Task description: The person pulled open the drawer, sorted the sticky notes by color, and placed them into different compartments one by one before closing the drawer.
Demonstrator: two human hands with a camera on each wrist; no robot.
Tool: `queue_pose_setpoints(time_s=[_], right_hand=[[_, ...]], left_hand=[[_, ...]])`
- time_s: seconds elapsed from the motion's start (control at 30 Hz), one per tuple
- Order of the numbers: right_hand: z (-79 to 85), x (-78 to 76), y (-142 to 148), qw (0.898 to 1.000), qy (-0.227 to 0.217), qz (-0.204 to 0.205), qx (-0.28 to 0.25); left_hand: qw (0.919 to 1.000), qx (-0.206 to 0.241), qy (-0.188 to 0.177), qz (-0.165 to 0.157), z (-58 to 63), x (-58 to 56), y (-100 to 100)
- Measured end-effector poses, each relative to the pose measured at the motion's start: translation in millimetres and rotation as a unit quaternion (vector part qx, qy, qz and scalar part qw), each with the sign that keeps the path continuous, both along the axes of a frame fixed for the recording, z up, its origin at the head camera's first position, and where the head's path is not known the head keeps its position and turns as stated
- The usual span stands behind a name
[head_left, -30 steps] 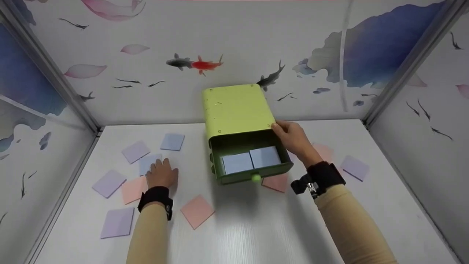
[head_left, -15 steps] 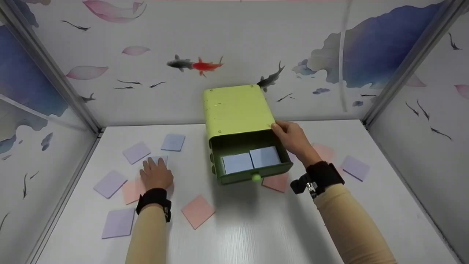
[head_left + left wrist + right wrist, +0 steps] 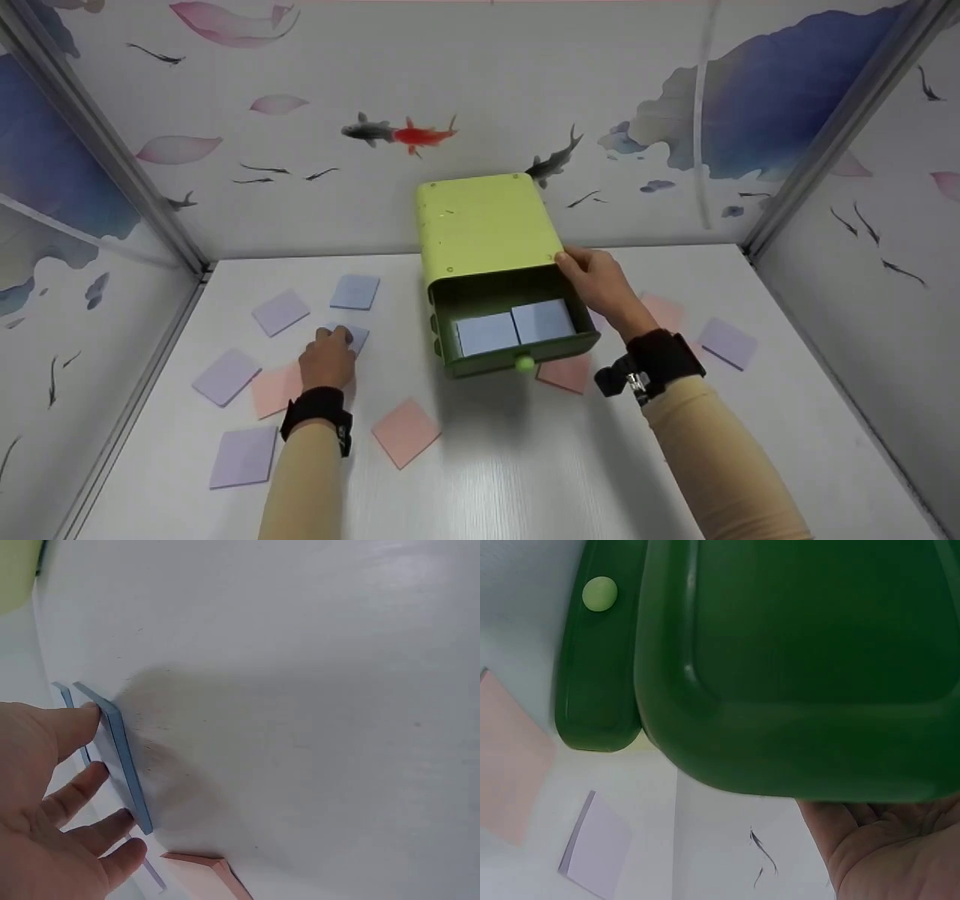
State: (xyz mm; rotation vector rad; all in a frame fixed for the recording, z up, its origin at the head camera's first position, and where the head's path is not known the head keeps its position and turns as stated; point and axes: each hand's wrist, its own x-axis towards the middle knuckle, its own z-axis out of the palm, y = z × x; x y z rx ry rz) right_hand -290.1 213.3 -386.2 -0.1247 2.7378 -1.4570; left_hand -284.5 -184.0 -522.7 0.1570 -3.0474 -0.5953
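Observation:
My left hand (image 3: pixel 328 358) is over a thin, light-blue square tile (image 3: pixel 358 339) on the left side of the table, partly covering it. In the left wrist view, the thumb and bent fingertips touch this tile (image 3: pixel 126 757), whose blue edge faces the camera. My right hand (image 3: pixel 600 285) grips the front right corner of a yellow-green drawer cabinet (image 3: pixel 487 225), thumb on its top; the other fingers are mostly hidden. Its dark-green drawer (image 3: pixel 480 366) is pulled out and holds two light-blue tiles (image 3: pixel 484 334) side by side. The right wrist view shows the drawer's underside (image 3: pixel 810 652).
Another blue tile (image 3: pixel 355 291), purple tiles (image 3: pixel 226 376) and pink tiles (image 3: pixel 406 433) lie about the left hand. More pink and purple tiles (image 3: pixel 726 344) are to the right, some partly behind the arm. A lower drawer (image 3: pixel 604 667) is shut. Printed walls (image 3: pixel 480 75) enclose the table.
The blue tile under my left hand has slid to the right. The left hand's fingers, spread before, are now drawn in over it. The right hand and cabinet stay put.

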Motion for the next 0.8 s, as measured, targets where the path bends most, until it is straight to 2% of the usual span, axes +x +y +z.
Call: queue_pose_setpoints(time_s=[0.23, 0.4, 0.53, 0.67, 0.8], right_hand=[[-0.1, 0.4, -1.0, 1.000, 0.006, 0.000, 0.004], [-0.8, 0.6, -0.1, 1.000, 0.009, 0.003, 0.010], [-1.3, 0.8, 0.1, 1.000, 0.002, 0.008, 0.008], [-0.8, 0.6, -0.5, 1.000, -0.010, 0.007, 0.003], [-0.4, -0.4, -0.4, 1.000, -0.016, 0.001, -0.003]], left_hand=[[0.9996, 0.020, -0.022, -0.001, 8.3, 3.9, 0.0], [0.9980, 0.027, -0.058, 0.003, 9.0, 1.1, -1.9], [0.9972, 0.031, -0.068, 0.011, 8.6, -0.6, -2.8], [0.9989, 0.014, -0.044, 0.012, 10.5, -1.4, -0.9], [0.9997, 0.016, 0.009, 0.013, 14.2, -3.2, 2.2]])
